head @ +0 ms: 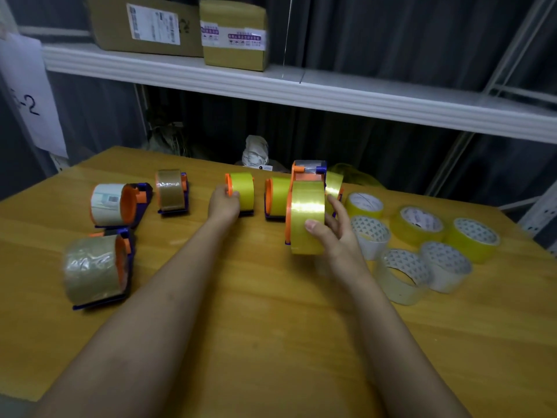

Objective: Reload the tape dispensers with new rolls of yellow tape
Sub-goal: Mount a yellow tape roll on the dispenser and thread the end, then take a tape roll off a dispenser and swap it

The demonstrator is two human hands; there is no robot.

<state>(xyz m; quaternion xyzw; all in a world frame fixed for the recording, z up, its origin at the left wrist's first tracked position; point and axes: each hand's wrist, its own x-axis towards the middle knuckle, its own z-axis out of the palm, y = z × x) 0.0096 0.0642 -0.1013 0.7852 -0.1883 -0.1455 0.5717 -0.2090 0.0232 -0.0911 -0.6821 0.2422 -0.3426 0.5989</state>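
Yellow-tape dispenser (306,218) gripped by right hand (334,233), left hand (224,203) holding another dispenser (241,191)

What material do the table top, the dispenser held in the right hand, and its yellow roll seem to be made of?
Table top: probably wood or wood laminate, with visible grain and a soft sheen.
Dispenser in the right hand: likely moulded plastic, matte orange and blue.
Yellow roll: glossy plastic film, judging by its bright highlight band.

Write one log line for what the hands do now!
left hand: grips yellow dispenser | right hand: holds loaded dispenser | spare rolls: right
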